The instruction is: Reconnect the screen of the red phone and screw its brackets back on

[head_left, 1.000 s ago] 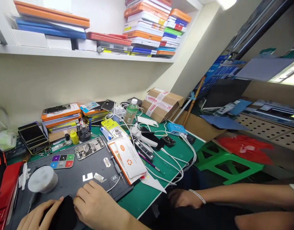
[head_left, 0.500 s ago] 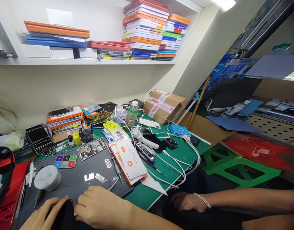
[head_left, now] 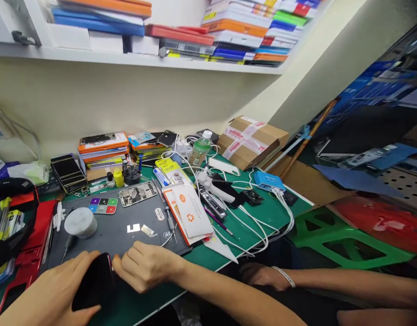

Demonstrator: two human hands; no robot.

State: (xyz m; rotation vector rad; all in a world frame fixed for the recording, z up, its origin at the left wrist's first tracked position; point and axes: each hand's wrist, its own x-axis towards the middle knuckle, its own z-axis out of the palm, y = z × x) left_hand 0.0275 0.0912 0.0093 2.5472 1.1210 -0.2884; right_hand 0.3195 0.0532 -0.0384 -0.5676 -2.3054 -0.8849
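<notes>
A dark-screened smartphone [head_left: 95, 283] with a thin red edge is tilted up near the front of the bench. My left hand [head_left: 57, 283] is closed round its left side, thumb at the lower edge. Curled into a pinch, my right hand [head_left: 147, 266] is at the phone's right edge. A small pale bit shows by its fingertips, too small to name. Behind the hands lies a dark grey mat [head_left: 109, 231] carrying an opened phone frame [head_left: 138, 194], a round whitish container [head_left: 81, 222], a screwdriver [head_left: 171, 224] and a colourful small tray [head_left: 103, 205].
Another person's hand [head_left: 264, 276] with a white wristband rests at the right. White cables, a bottle [head_left: 200, 149], a blue charging box [head_left: 269, 181] and a taped carton [head_left: 252, 140] crowd the back right. A red case [head_left: 35, 244] lies left; a shelf [head_left: 154, 63] hangs above.
The view has tipped down and shifted left, so the bench sits differently in the picture. More of the phone and both my hands shows now. My left hand still holds the phone.
</notes>
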